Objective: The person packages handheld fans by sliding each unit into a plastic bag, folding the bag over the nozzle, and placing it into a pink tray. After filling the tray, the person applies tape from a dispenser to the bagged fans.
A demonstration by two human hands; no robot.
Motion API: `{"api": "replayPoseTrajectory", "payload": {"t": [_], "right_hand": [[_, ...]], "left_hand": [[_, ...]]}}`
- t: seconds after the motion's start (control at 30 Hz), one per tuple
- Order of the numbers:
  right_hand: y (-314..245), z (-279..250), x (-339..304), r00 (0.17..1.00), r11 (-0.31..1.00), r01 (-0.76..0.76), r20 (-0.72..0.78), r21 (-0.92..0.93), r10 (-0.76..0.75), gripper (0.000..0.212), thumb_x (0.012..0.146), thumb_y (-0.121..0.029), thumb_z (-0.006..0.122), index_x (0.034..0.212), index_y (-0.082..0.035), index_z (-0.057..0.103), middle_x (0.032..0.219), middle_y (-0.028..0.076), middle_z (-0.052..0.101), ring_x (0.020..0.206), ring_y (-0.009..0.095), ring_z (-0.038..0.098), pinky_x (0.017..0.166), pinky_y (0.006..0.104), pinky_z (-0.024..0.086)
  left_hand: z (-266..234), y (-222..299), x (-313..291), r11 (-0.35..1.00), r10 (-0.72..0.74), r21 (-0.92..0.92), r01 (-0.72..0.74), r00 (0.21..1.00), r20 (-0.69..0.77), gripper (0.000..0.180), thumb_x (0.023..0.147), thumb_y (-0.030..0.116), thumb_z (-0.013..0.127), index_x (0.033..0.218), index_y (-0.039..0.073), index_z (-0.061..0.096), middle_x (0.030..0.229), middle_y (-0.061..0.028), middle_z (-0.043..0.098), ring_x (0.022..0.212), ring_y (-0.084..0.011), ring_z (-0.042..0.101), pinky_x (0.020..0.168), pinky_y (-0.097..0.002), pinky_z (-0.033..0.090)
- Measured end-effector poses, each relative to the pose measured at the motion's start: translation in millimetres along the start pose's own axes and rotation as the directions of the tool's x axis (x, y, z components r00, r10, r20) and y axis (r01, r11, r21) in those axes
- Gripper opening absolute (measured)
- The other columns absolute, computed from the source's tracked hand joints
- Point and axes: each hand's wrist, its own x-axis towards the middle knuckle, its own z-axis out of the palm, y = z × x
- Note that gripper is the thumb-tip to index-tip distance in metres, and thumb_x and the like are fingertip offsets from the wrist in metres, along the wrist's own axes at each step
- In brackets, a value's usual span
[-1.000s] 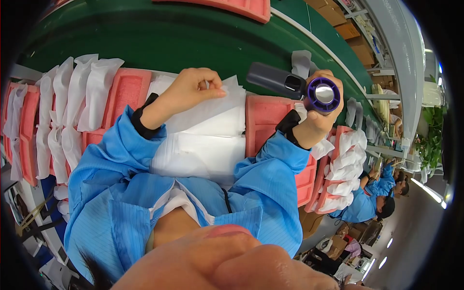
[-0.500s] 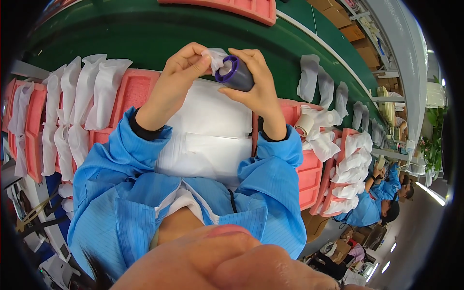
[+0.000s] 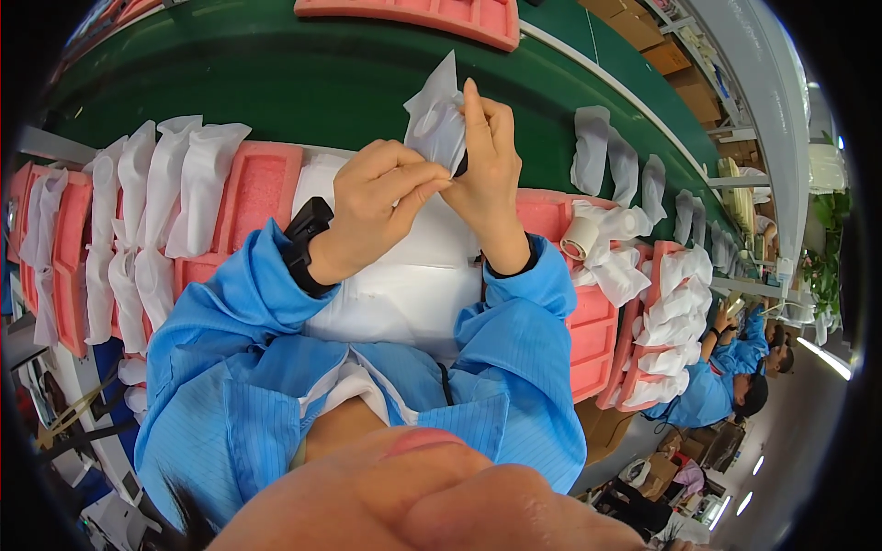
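Head view: a white pouch [image 3: 436,119] with a dark object barely visible inside is pinched by the left hand [image 3: 381,207] and clasped by the right hand [image 3: 491,170], above the green belt [image 3: 276,83]. Pink trays [image 3: 262,188] of bagged pieces are ranged alongside.

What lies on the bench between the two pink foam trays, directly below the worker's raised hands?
In the head view, a stack of white sheets fills the gap between the left pink tray and the right pink tray.
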Motion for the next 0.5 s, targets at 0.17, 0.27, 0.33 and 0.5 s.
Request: {"api": "replayPoseTrajectory", "payload": {"t": [0.17, 0.27, 0.33, 0.5], "right_hand": [[6.8, 1.9, -1.2, 0.996, 0.992, -0.078, -0.034, 0.095, 0.082, 0.076, 0.061, -0.009, 0.082, 0.128, 0.0, 0.047, 0.109, 0.014, 0.05, 0.095, 0.028, 0.057, 0.072, 0.0329, 0.051], [7.3, 10.6, -6.3, 0.97, 0.946, -0.221, -0.051, 0.236, 0.24, 0.074, 0.064, -0.013, 0.082, 0.127, 0.0, 0.046, 0.109, 0.012, 0.052, 0.104, 0.026, 0.056, 0.082, 0.0318, 0.049], [-10.0, 11.0, -12.2, 0.951, 0.702, -0.307, 0.176, 0.643, 0.255, 0.072, 0.067, -0.013, 0.081, 0.128, 0.0, 0.044, 0.113, 0.012, 0.052, 0.106, 0.025, 0.055, 0.083, 0.0323, 0.048], [-7.6, 6.1, -0.5, 0.998, 0.847, -0.055, 0.063, 0.529, 0.026, 0.064, 0.072, -0.012, 0.078, 0.126, 0.0, 0.047, 0.107, 0.01, 0.057, 0.103, 0.025, 0.057, 0.083, 0.0336, 0.048]], "left_hand": [[-1.9, -1.5, 9.1, 0.997, -0.037, -0.064, 0.035, 0.999, -0.032, 0.031, 0.07, 0.002, 0.075, 0.099, 0.006, 0.066, 0.092, -0.0086, 0.059, 0.076, -0.0236, 0.059, 0.064, -0.0302, 0.048], [-1.4, -0.6, 13.0, 0.973, -0.21, -0.093, 0.21, 0.978, 0.012, 0.041, 0.067, 0.006, 0.078, 0.106, 0.007, 0.064, 0.103, -0.009, 0.057, 0.078, -0.0247, 0.06, 0.067, -0.0299, 0.05], [-4.9, -11.7, 15.2, 0.998, -0.037, 0.049, 0.04, 0.998, -0.056, 0.049, 0.065, 0.01, 0.081, 0.111, 0.009, 0.062, 0.112, -0.0085, 0.054, 0.085, -0.0239, 0.06, 0.072, -0.0297, 0.05], [-38.0, -30.0, 32.0, 0.926, -0.126, -0.347, 0.152, 0.987, 0.094, 0.05, 0.066, 0.014, 0.083, 0.11, 0.009, 0.061, 0.117, -0.0063, 0.053, 0.098, -0.021, 0.059, 0.083, -0.0298, 0.048]]}}
